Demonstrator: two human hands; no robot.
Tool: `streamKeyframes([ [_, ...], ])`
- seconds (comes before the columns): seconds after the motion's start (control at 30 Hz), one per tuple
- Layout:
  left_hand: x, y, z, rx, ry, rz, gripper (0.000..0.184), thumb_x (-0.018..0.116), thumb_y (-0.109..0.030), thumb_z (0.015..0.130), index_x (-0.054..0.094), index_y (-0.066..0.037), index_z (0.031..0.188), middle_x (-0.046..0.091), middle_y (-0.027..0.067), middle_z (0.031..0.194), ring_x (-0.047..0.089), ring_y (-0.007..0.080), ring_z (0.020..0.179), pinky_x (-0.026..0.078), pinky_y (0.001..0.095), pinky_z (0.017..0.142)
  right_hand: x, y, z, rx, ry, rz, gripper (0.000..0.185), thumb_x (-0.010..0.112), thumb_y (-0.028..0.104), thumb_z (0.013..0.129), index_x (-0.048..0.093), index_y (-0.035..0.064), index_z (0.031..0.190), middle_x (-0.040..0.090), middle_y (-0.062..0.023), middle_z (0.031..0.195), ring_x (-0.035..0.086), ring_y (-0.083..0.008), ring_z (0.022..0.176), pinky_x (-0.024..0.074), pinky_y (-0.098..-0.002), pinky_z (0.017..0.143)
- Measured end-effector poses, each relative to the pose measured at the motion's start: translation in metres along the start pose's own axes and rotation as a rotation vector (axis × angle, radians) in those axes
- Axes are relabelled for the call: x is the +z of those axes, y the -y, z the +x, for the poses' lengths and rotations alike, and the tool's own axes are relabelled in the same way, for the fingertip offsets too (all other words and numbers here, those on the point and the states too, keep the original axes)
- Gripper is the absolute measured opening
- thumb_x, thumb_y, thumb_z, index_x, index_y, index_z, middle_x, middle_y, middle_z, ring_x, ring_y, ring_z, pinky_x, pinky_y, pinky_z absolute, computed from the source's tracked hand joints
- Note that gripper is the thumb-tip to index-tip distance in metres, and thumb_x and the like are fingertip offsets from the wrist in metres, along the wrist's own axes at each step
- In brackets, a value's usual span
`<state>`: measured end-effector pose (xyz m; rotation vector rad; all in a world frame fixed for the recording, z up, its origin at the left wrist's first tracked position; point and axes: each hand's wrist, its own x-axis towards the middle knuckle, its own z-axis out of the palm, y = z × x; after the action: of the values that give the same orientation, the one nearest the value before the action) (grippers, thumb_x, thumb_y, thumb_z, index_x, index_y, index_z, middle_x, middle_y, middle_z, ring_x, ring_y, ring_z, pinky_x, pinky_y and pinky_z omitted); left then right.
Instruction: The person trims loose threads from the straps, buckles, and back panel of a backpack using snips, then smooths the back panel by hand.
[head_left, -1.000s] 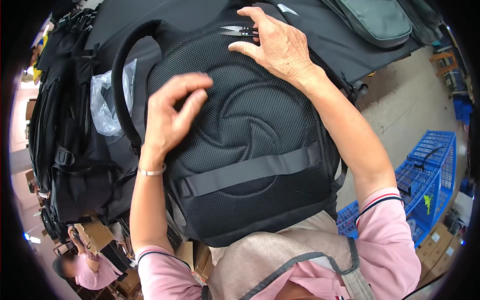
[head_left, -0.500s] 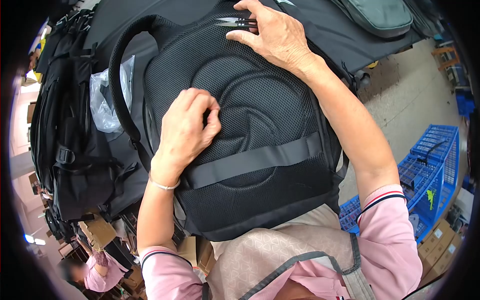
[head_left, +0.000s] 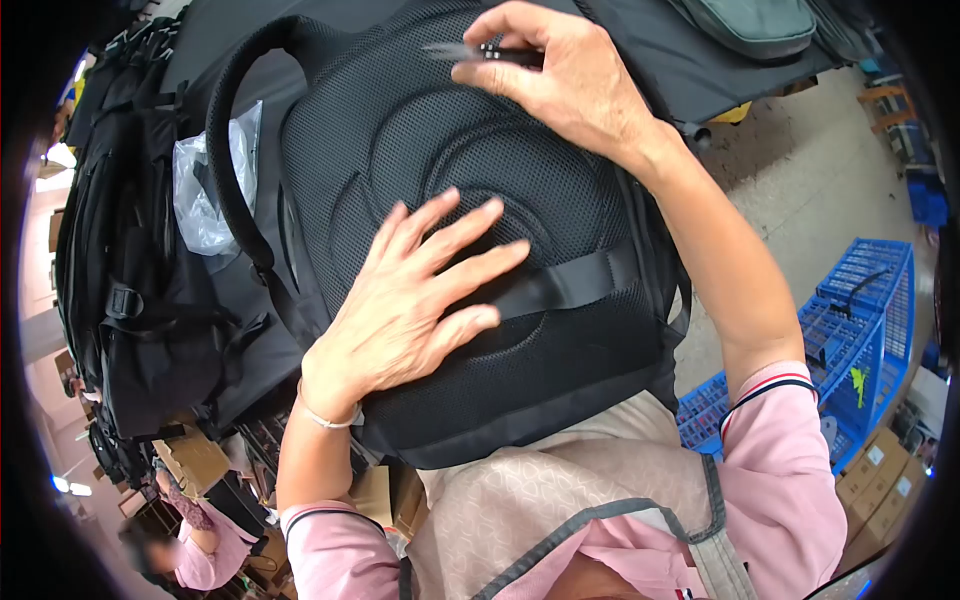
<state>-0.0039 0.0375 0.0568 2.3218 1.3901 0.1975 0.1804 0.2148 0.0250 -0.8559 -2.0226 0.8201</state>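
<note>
A black backpack [head_left: 470,390] lies in front of me with its padded mesh back panel facing up. My left hand [head_left: 415,290] rests over the lower middle of that panel, fingers spread, covering part of the smooth strap band [head_left: 580,283]. Above the panel's upper right, my right hand [head_left: 560,80] grips small thread snips [head_left: 505,54] between thumb and fingers, blades pointing left and blurred by motion. One padded shoulder strap [head_left: 217,150] loops out on the left side of the backpack.
A clear plastic bag [head_left: 215,190] lies left of the strap. More black backpacks [head_left: 130,300] are stacked at far left, and a grey-green bag [head_left: 755,30] sits top right. Blue plastic crates [head_left: 865,340] and cardboard boxes [head_left: 885,485] stand at right. Another person [head_left: 205,545] is at lower left.
My left hand has opened from a pinch into spread fingers and moved slightly down and right over the panel. The snips in my right hand have shifted a little and turned.
</note>
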Motion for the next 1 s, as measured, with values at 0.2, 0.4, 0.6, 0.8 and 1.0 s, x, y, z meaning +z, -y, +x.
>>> streamKeyframes([
  [0.2,0.028,0.023,0.026,-0.243,-0.184,0.457,0.049,0.044,-0.045,0.104,0.047,-0.032,0.151,0.033,0.0073,0.163,0.027,0.0324,0.151,0.019,0.0624,0.121,-0.003,0.004,-0.046,0.052,0.002,-0.160,0.022,0.079,0.018,0.086,0.072,0.0047,0.102,0.074,-0.0062,0.088,0.072,-0.0151,0.081,0.0564,-0.0281,0.074],
  [0.4,0.018,0.036,0.010,-0.237,-0.302,0.085,0.042,0.053,-0.032,0.104,0.060,-0.011,0.140,0.053,0.0093,0.149,0.039,0.0291,0.146,0.029,0.0463,0.121,-0.015,0.001,-0.072,0.078,-0.016,-0.043,0.014,0.072,0.015,0.085,0.072,0.0080,0.097,0.073,-0.0088,0.081,0.072,-0.0244,0.072,0.0570,-0.0359,0.068],
  [0.6,0.007,0.016,-0.029,-0.204,-0.325,-0.152,0.022,0.072,-0.005,0.088,0.076,-0.001,0.109,0.075,0.0145,0.113,0.064,0.0327,0.123,0.049,0.0430,0.106,-0.009,0.021,-0.095,-0.144,0.152,-0.249,0.009,0.074,0.013,0.080,0.068,0.0091,0.086,0.070,-0.0052,0.076,0.072,-0.0236,0.071,0.0563,-0.0356,0.061],
  [0.8,0.020,-0.003,-0.066,-0.231,-0.256,-0.104,0.031,0.076,-0.006,0.080,0.076,-0.003,0.111,0.072,0.0120,0.120,0.058,0.0344,0.130,0.034,0.0520,0.116,0.005,0.017,-0.097,-0.303,0.239,-0.491,0.010,0.072,0.008,0.077,0.064,0.0076,0.083,0.068,-0.0041,0.072,0.071,-0.0231,0.070,0.0557,-0.0347,0.060],
  [1.0,0.041,-0.012,-0.077,-0.106,-0.264,0.001,0.027,0.079,-0.010,0.078,0.076,-0.005,0.105,0.074,0.0042,0.110,0.067,0.0236,0.111,0.046,0.0458,0.107,0.011,0.007,-0.096,0.008,0.145,-0.103,0.011,0.076,0.010,0.078,0.069,0.0103,0.086,0.072,-0.0049,0.074,0.073,-0.0228,0.070,0.0568,-0.0341,0.063],
])
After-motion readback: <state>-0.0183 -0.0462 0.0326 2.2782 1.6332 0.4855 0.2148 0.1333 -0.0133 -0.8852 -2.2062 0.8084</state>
